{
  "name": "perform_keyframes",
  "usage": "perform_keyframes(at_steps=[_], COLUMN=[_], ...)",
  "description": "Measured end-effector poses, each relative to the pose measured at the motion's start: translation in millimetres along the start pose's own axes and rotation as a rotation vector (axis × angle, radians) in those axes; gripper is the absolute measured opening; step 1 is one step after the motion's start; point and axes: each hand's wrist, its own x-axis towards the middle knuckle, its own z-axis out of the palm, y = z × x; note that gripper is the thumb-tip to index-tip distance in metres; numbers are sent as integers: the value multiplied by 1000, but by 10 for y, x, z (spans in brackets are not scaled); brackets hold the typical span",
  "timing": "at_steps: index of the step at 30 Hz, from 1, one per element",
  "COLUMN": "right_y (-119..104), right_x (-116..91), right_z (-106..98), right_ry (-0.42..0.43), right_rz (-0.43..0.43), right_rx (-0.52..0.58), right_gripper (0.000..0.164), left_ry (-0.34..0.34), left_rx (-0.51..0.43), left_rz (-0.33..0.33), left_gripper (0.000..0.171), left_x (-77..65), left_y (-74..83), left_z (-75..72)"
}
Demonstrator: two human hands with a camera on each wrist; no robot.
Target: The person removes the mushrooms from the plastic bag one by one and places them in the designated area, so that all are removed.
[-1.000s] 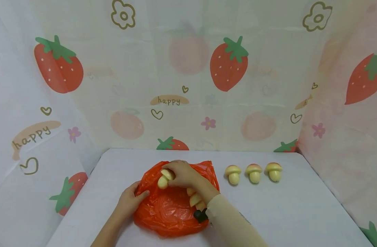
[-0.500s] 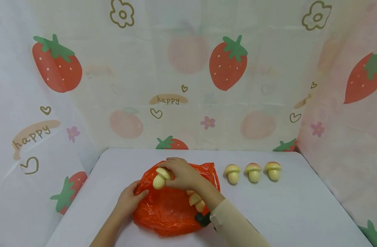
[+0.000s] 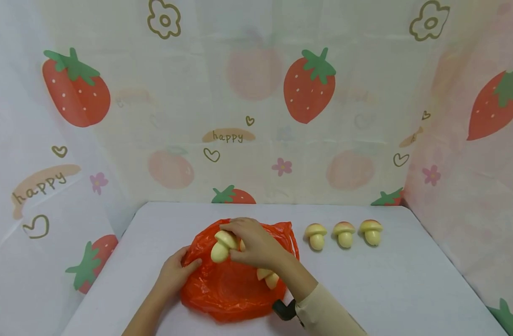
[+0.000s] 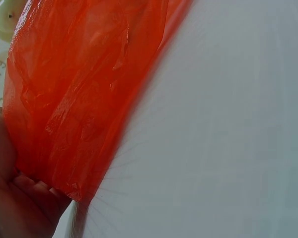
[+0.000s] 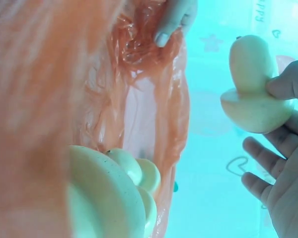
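My right hand [image 3: 254, 245] pinches a pale yellow toy mushroom [image 3: 224, 246] between thumb and fingers, above the mouth of a red plastic bag [image 3: 227, 303]. In the right wrist view that mushroom [image 5: 251, 84] shows its stem upward, cap against my fingers. My left hand [image 3: 174, 275] grips the bag's left rim, thumb over the inner side. Its fingers behind the plastic are partly hidden; the left wrist view shows the bag [image 4: 84, 94] standing up from this hand [image 4: 20, 188]. Several more mushrooms [image 5: 111, 193] lie inside the bag, partly covered by my right arm in the head view.
Three toy mushrooms stand in a row on the white table [image 3: 386, 289] right of the bag: a left one [image 3: 316, 236], a middle one [image 3: 344, 234] and a right one [image 3: 371, 232]. Strawberry-print cloth walls [image 3: 256, 93] enclose the table behind and at both sides.
My right hand shifted a little left with the mushroom, then came back slightly right and down. The left hand keeps its place on the bag rim.
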Motion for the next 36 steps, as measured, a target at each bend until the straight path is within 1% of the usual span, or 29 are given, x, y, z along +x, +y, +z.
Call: perform_keyframes(at_steps=[4,7,12,18,25,29,36], right_y=[36,85,168,175,188,231,256], right_x=[-110,-193,-322,-441,-565,-641,-774], right_z=[-17,-25,-45,-124,-228,-273,-372], right_ry=[27,59,122,144,156,169,186], right_rz=[21,11,9,18,9,23,37], right_rx=[94,118,122,168,131,81,34], right_gripper=[57,56,57,59,59,61,61], left_ry=[3,6,5,10,12,13,11], left_rx=[-10,-13,-18,-29,-29,-19,-27], left_rz=[-13,-16,-18,-14,-9,1,-4], left_gripper=[64,63,63,63,61,60,61], left_x=[18,25,14,12,37,24,-3], left_y=[-18,-29,-40,-52,-63,-49,-35], left_z=[9,20,28,17,21,15,-3])
